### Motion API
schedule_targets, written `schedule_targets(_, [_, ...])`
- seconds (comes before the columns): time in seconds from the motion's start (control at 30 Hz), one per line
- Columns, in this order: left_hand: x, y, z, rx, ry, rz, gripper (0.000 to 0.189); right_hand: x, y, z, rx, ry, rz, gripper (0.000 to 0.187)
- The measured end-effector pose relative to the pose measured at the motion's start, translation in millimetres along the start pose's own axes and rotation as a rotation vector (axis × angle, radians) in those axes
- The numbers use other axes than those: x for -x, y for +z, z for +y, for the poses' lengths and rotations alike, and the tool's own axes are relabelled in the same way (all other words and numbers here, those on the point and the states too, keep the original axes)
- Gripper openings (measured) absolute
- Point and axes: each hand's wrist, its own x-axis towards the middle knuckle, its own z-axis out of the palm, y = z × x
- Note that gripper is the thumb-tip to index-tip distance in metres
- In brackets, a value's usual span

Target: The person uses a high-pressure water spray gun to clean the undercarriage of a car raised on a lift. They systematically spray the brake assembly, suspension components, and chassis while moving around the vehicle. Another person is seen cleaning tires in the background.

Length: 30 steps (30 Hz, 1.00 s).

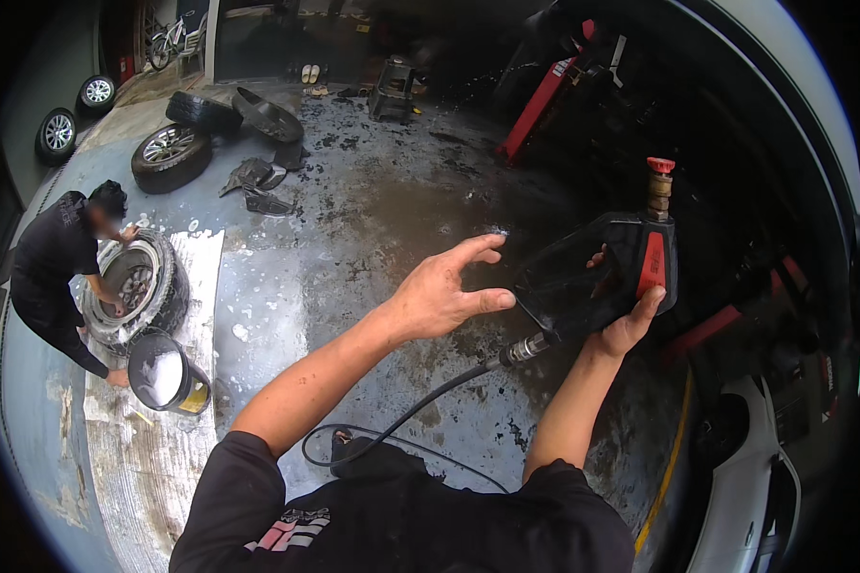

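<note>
My right hand grips the body of a black pressure-washer spray gun with a red side panel. Its thumb lies along the lower end of that panel, and some of its fingertips show through the handle opening. A brass fitting with a red nozzle tip points up from the gun. At the handle end, a metal coupling joins a black hose, which loops down near my feet. My left hand is empty beside the handle, thumb and fingers apart; whether the thumb touches the gun I cannot tell.
At left, a co-worker bends over a soapy wheel beside a bucket of suds. Loose tyres and black plastic parts lie beyond. A red lift arm stands ahead; a light-coloured car is at right.
</note>
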Motion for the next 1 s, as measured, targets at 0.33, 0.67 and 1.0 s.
schedule_targets(0.33, [-107, -45, -74, -0.469, 0.208, -0.108, 0.058, -12, 30, 78, 1.286, -0.01, 0.059, 0.07])
schedule_targets(0.67, [-171, -110, -148, -0.313, 0.172, -0.268, 0.057, -60, 61, 169, 1.151, 0.316, 0.191, 0.081])
schedule_targets(1.0, [-279, -239, -216, 0.434, 0.08, -0.462, 0.054, -91, 235, 321, 0.404, 0.119, 0.364, 0.06])
